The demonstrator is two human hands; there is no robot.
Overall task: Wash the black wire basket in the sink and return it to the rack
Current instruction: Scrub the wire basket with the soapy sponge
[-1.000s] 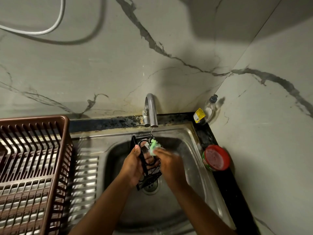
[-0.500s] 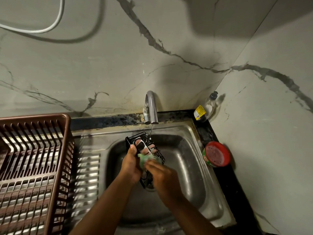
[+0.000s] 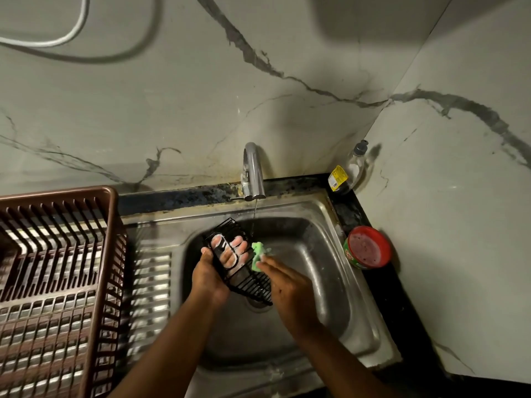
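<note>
Soapy left-hand fingers clutch the black wire basket over the sink; right hand pinches the green scrubber. Wet grip risks a drop.

Black wire basket tilted, soapy, above steel sink; brown rack left.

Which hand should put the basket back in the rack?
Probably the left hand: it already grips the black wire basket and is nearer the brown plastic dish rack. The right hand holds the green scrubbing sponge.
</note>
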